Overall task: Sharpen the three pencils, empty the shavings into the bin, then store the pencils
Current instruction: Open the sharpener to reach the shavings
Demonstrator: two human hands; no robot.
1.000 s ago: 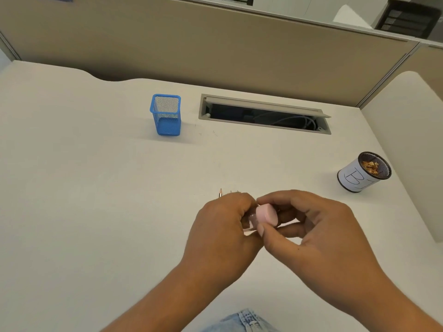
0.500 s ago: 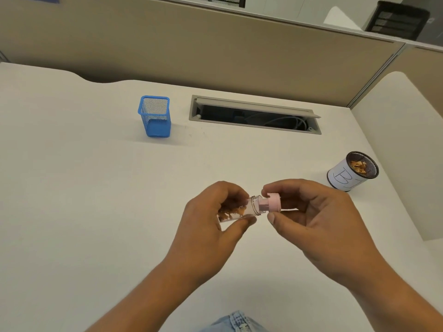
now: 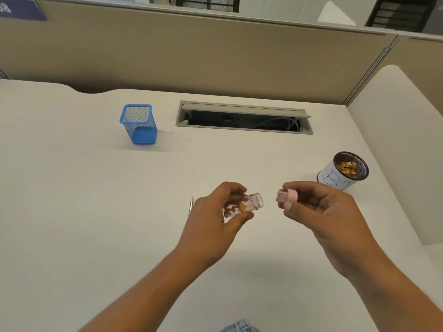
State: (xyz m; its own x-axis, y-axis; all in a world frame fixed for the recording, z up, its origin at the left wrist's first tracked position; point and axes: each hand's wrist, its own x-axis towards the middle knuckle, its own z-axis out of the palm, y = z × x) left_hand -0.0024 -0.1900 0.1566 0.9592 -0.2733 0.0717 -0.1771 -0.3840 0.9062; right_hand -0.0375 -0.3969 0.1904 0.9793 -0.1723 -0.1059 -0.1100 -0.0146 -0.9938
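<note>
My left hand (image 3: 215, 221) grips the clear sharpener container (image 3: 250, 203), which lies on its side with its open mouth toward the right and brown shavings inside. A short gap away, my right hand (image 3: 321, 212) pinches the pink sharpener cap (image 3: 287, 196). A sharpened pencil tip (image 3: 191, 204) pokes out on the desk just left of my left hand; the rest of it is hidden. The bin (image 3: 345, 171), a round mesh cup wrapped in white paper, stands at the right and holds shavings. An empty blue mesh pencil holder (image 3: 140, 124) stands at the back left.
A grey cable slot (image 3: 242, 117) with its flap up is set into the white desk (image 3: 96, 212) at the back centre. Beige partition walls (image 3: 215, 56) close off the back and the right side. Denim shows at the bottom edge.
The pink cap has come off the clear container. My right hand has drawn it away to the right, while my left hand keeps the container. The view has tilted slightly.
</note>
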